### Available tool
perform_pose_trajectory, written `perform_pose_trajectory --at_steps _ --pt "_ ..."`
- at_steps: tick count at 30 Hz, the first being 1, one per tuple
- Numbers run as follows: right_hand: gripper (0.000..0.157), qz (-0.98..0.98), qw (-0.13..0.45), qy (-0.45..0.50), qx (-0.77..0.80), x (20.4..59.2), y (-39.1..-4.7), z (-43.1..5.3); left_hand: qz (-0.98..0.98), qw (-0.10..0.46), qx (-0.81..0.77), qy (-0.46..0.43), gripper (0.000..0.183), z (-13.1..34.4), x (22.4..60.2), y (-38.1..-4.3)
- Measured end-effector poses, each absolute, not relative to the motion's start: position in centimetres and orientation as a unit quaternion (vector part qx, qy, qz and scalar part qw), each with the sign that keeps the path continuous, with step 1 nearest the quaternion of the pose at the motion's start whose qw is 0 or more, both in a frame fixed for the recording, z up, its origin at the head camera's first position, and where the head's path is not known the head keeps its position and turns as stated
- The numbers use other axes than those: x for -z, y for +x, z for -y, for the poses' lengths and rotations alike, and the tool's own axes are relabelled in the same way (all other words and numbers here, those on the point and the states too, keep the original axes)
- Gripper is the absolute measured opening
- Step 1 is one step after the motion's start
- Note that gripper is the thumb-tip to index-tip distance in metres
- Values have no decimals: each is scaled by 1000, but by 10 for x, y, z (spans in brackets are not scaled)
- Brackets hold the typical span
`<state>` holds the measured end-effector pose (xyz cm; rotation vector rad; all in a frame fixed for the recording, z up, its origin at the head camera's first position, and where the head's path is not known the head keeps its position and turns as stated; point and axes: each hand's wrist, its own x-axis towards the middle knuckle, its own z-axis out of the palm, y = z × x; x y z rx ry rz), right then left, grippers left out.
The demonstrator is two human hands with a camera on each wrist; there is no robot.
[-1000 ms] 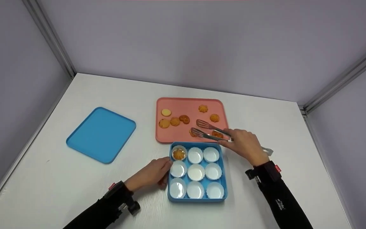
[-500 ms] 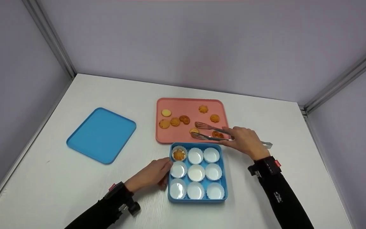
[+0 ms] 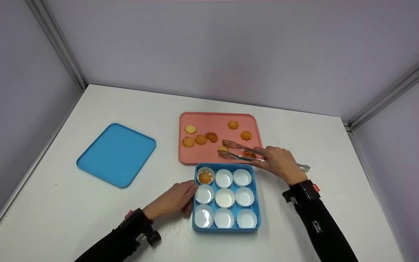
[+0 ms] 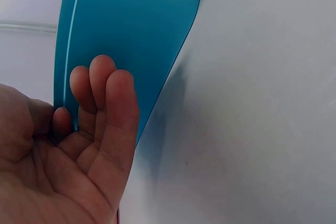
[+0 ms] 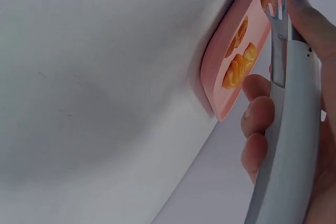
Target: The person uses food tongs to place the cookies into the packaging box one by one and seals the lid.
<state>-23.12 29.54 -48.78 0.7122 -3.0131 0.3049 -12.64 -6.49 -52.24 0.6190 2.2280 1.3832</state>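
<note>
My right hand (image 3: 278,163) grips a pair of metal serving tongs (image 3: 244,147) with slotted ends, over the near right part of a pink tray (image 3: 209,158). The two ends stand apart at either side of a round swirled cookie (image 3: 222,149). In the right wrist view the tongs' pale handle (image 5: 294,124) lies along my palm. My left hand (image 3: 175,198) holds the left wall of a blue box (image 3: 227,230) at its rim; the other fingers (image 4: 121,98) lie loosely along the outside. White paper cups (image 3: 224,197) fill the box in rows, and a star-shaped cookie (image 3: 205,177) sits in the far left cup.
Several more cookies (image 3: 200,139) lie spread over the pink tray, which stands right behind the box. A blue square lid or tray (image 3: 116,154) lies on the white table (image 3: 151,105) to the left. Grey walls (image 3: 209,54) enclose the table at the back and sides.
The tongs have lowered slightly and shifted a little left and nearer, so the swirled cookie now shows between their ends. My left hand and the box have stayed in place.
</note>
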Motion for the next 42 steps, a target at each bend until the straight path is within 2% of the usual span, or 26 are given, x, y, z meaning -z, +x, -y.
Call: perform_pose_trajectory --at_steps 17,24,37,42 --pt "54 968 54 225 -101 490 -222 -301 -810 226 -495 218 33 64 522 -127" --pt "58 965 78 226 -109 483 -216 -309 -815 222 -488 218 33 63 519 -126" --pt "59 953 104 243 -146 469 -191 -315 -812 227 -493 214 35 64 518 -124" --pt "55 947 120 255 -151 465 -181 -315 -812 226 -493 215 34 64 519 -124"
